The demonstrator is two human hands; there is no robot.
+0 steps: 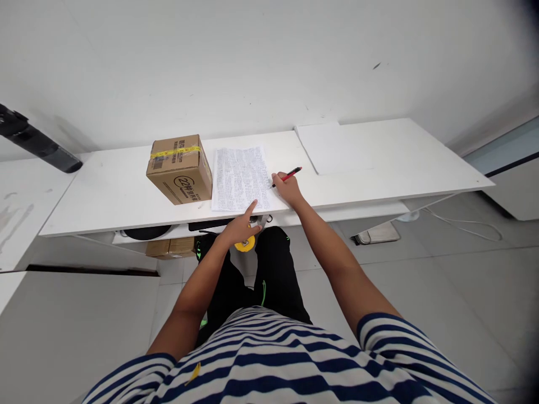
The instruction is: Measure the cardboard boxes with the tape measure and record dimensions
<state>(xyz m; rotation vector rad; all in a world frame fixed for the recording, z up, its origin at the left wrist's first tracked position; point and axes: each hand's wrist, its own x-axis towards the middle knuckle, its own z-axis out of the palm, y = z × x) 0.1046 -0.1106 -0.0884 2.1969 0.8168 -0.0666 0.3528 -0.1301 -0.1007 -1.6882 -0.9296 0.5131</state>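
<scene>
A red and black pen (290,173) is gripped in my right hand (287,189), its lower end near the right edge of a sheet of paper (241,178). Dense handwriting covers that sheet, which lies flat on the white desk (337,185). My left hand (240,229) is at the desk's front edge, one finger stretched over the bottom of the sheet and the other fingers apart. Nothing shows in its grip. Just left of the paper stands a closed cardboard box (180,171) with yellow tape over its top.
White blank sheets (332,148) lie farther right, near the wall. A black cylindrical object (40,143) slants in at the far left. Below the desk are a yellow tape roll (245,245), another cardboard box (172,248) and a white cable (467,224) on the floor.
</scene>
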